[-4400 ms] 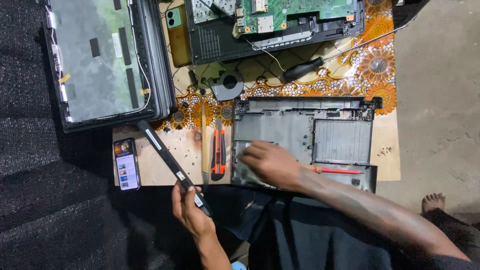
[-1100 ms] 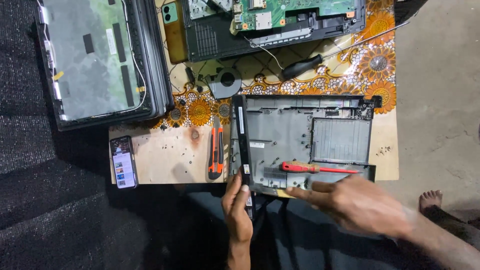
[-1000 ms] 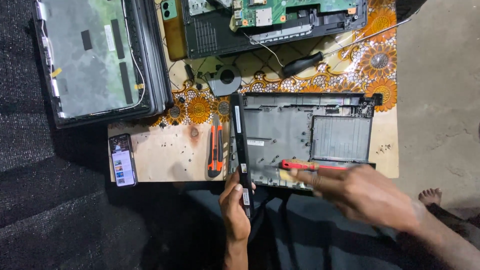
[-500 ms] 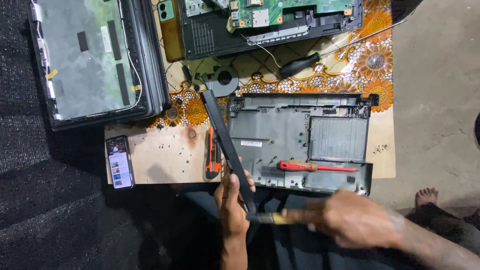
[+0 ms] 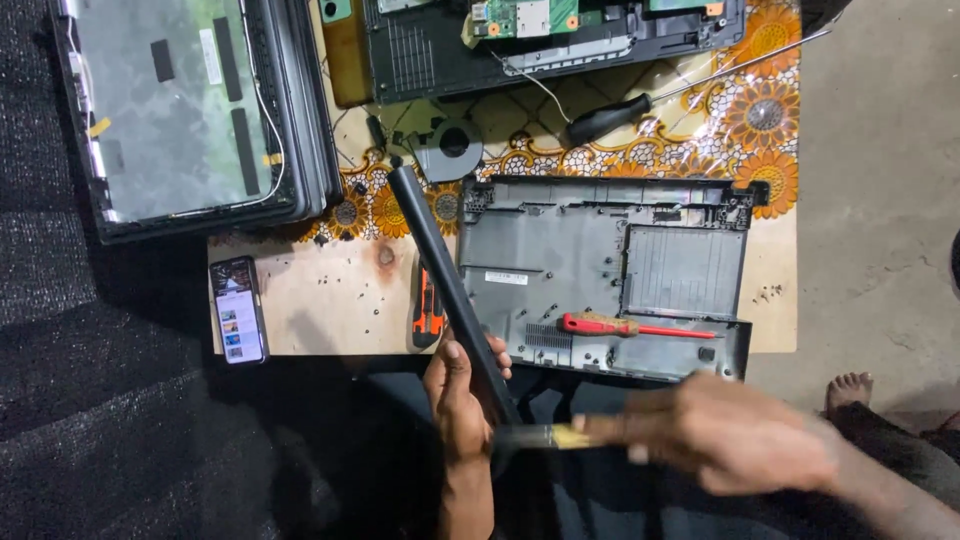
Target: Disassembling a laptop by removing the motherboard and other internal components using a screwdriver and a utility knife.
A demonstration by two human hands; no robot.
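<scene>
My left hand [image 5: 462, 392] grips the near end of a long black battery bar [image 5: 440, 270], which slants up and to the left over the table edge. My right hand [image 5: 735, 432] holds a small brush with a pale handle [image 5: 555, 436] just below the table; its dark bristles touch the bar's near end. A grey laptop bottom case [image 5: 600, 270] lies on the table just above both hands, with a red-handled screwdriver [image 5: 610, 325] resting inside it.
An orange and black tool [image 5: 430, 308] lies beside the bar. A phone [image 5: 238, 310] sits at the table's left edge. A screen panel [image 5: 190, 100], a black fan [image 5: 450, 152], a black screwdriver [image 5: 620, 115] and a laptop base with a green board [image 5: 540, 40] lie further back.
My left hand brought the black bar from the left to the case, then tilted it leftward. My right hand left the case, set the red screwdriver inside it, and now holds a brush.
</scene>
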